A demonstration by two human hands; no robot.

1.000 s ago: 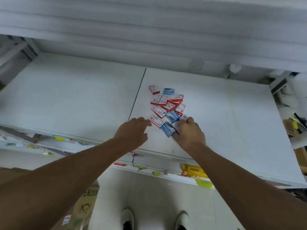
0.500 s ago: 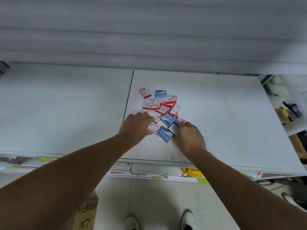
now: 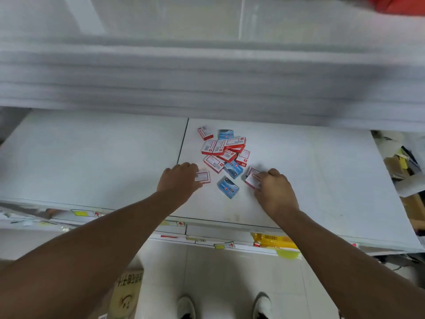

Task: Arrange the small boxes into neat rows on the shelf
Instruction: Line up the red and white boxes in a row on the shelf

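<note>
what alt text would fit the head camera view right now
Two bare hands work at a loose heap of small red and blue boxes on a white shelf: the left hand and the right hand each touch a red-and-white box at the heap's near edge.

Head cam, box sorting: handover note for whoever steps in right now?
Left hand: fingers on a red-and-white box, pulled a little clear of the pile.
Right hand: gripping another red-and-white box at the pile's right edge.
Pile: red and blue boxes, jumbled and overlapping, on the white shelf. One blue box lies loose in front.
Done: no rows yet.
Left: line up every box.
</note>
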